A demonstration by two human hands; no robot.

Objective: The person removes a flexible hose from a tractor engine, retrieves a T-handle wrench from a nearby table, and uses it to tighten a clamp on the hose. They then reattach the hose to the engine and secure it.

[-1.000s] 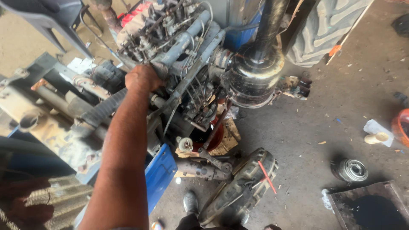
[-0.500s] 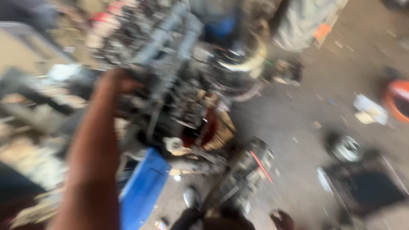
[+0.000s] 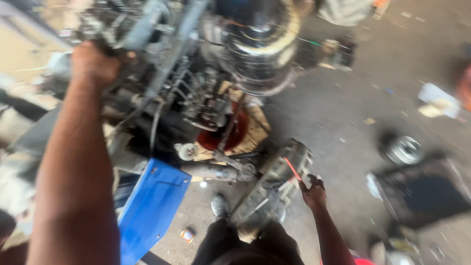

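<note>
Left hand (image 3: 95, 61) closed around engine (image 3: 186, 83) part; right hand (image 3: 314, 191) on red-handled tool (image 3: 293, 169).

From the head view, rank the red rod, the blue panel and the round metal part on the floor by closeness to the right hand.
From the right hand:
1. Red rod, just up-left of it.
2. Round metal part, right, on the floor.
3. Blue panel, far left.

Left hand (image 3: 93, 64) raised, clenched; right hand (image 3: 314, 192) low, fingers curled.
</note>
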